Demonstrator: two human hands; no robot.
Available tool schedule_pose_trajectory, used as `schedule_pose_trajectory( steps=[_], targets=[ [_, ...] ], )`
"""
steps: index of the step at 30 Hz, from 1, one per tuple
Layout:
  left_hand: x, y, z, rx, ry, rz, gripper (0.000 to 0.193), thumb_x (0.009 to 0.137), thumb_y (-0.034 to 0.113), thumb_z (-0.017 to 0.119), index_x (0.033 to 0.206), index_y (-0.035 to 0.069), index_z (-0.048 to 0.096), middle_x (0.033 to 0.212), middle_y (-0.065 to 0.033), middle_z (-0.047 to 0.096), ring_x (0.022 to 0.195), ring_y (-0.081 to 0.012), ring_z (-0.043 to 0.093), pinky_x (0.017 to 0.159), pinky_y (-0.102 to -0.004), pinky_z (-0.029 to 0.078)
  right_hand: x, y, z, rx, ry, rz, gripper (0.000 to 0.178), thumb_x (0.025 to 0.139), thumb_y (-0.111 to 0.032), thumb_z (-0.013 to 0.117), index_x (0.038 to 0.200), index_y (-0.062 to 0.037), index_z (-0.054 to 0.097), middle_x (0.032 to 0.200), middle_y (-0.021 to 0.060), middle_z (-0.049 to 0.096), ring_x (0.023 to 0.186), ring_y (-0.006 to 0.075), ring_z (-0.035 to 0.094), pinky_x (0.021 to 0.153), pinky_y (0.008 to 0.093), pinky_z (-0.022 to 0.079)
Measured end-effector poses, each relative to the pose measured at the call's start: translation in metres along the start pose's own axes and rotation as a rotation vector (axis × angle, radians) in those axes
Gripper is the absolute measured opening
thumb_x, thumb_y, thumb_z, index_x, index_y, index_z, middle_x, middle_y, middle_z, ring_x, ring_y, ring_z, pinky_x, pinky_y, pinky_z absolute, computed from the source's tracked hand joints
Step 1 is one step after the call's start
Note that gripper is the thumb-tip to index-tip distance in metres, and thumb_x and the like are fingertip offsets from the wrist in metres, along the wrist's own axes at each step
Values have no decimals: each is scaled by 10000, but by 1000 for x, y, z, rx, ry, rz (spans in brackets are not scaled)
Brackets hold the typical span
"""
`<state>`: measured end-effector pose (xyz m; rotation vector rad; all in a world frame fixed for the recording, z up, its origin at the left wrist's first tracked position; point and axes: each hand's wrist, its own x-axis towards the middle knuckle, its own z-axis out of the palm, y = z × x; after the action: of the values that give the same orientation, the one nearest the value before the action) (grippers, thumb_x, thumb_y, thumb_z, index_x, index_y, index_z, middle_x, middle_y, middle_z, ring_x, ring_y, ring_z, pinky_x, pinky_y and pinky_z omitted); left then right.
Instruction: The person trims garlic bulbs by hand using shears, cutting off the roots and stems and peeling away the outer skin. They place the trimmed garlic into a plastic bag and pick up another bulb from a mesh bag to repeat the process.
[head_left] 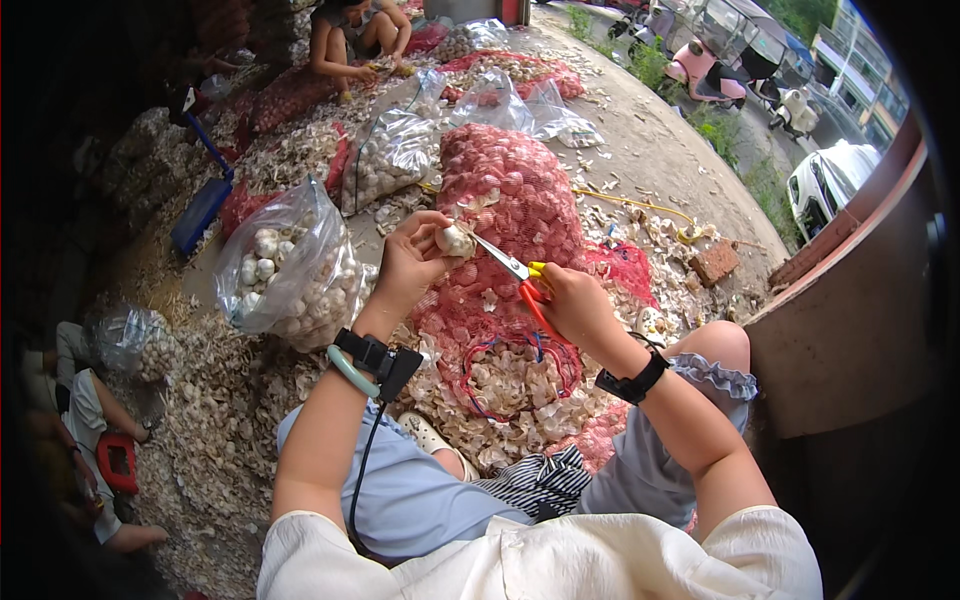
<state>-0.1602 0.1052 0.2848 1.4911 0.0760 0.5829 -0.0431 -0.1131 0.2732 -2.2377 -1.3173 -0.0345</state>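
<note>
My left hand (412, 262) is closed round a garlic bulb (456, 242), holding it up over a red mesh sack of garlic (512, 190). In my right hand (576, 302) is a pair of scissors (505, 262) with red-orange handles, and yellow shows on a fingertip. The scissor blades reach left to the bulb's side; whether they touch it I cannot tell. Below my hands, the sack's open mouth (520, 378) lies among garlic skins. To the left of my left hand stands a clear plastic bag (300, 270) partly filled with white bulbs.
Loose skins (210, 460) cover the ground at left. Farther off are another bag of garlic (385, 160), a blue long-handled dustpan (203, 212) and a crouching person (355, 45). Another person's leg (112, 400) shows at far left. A brick (714, 262) and a low wall (850, 310) stand right.
</note>
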Motion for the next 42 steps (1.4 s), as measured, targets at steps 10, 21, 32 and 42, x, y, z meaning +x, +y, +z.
schedule_pose_trajectory(
  steps=[10, 21, 32, 42],
  targets=[
    [-2, 3, -1, -518, -36, -250, 374, 894, 124, 600, 1190, 79, 376, 1136, -124, 580, 1033, -231, 611, 874, -319, 545, 1, -6, -12, -182, 197, -69, 619, 719, -463, 702, 1098, -24, 487, 1042, 164, 523, 997, 337, 521, 838, 423, 427],
    [-5, -1, 2, -486, -85, -239, 421, 873, 330, 614, 1140, 63, 428, 1107, -130, 591, 1000, -261, 627, 825, -323, 557, 3, -3, -5, -88, -94, 80, 270, 832, -277, 617, 910, -29, 544, 735, 206, 606, 679, 366, 618, 578, 434, 484],
    [-6, -1, 8, -553, 32, -315, 419, 934, 402, 484, 1117, 26, 499, 1047, -115, 619, 940, -220, 645, 793, -278, 562, 1, -9, -5, -66, 162, -45, 470, 787, -377, 661, 1038, -12, 503, 1009, 210, 520, 954, 375, 527, 829, 444, 439],
    [-6, -6, 8, -519, 25, -325, 438, 900, 430, 544, 1101, 41, 520, 1015, -98, 631, 886, -176, 632, 727, -307, 552, -2, -4, -4, 16, 121, -35, 442, 802, -402, 642, 1020, -32, 537, 915, 157, 601, 806, 342, 620, 663, 421, 517]
  ],
)
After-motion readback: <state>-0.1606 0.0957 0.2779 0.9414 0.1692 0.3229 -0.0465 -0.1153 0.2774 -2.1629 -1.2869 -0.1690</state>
